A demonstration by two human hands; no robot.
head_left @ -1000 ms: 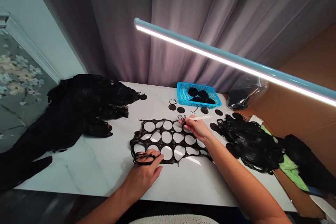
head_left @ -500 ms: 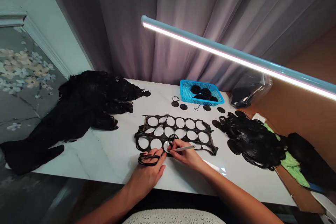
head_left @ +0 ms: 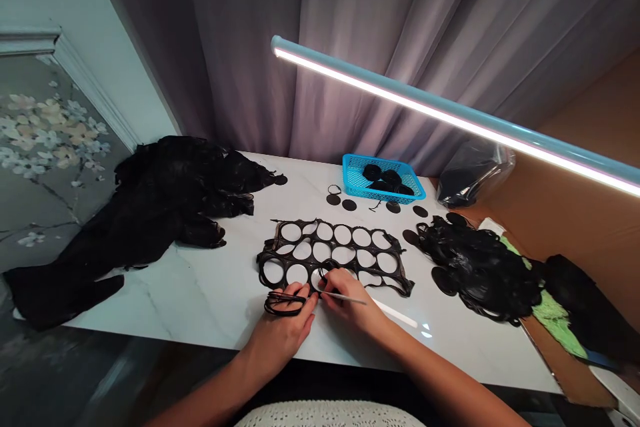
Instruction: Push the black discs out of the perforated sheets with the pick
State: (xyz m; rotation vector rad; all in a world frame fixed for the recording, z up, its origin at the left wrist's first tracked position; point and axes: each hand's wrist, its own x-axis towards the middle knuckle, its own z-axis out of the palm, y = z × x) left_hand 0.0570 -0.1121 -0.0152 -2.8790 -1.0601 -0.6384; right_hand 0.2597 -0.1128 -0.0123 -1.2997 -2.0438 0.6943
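Several black loops (head_left: 285,307) around left fingers (head_left: 303,291), thumb apart; right fingers (head_left: 335,279) clamped on slim stick (head_left: 349,298) over holed sheet (head_left: 333,244)

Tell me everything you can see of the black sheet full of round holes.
The thin black sheet with round cut-outs looks like flimsy fabric or film, ragged-edged, with narrow webs between three rows of holes. It lies spread on the white marbled tabletop, which shows through. The left hand and right hand meet at its near edge; some holes look distorted.
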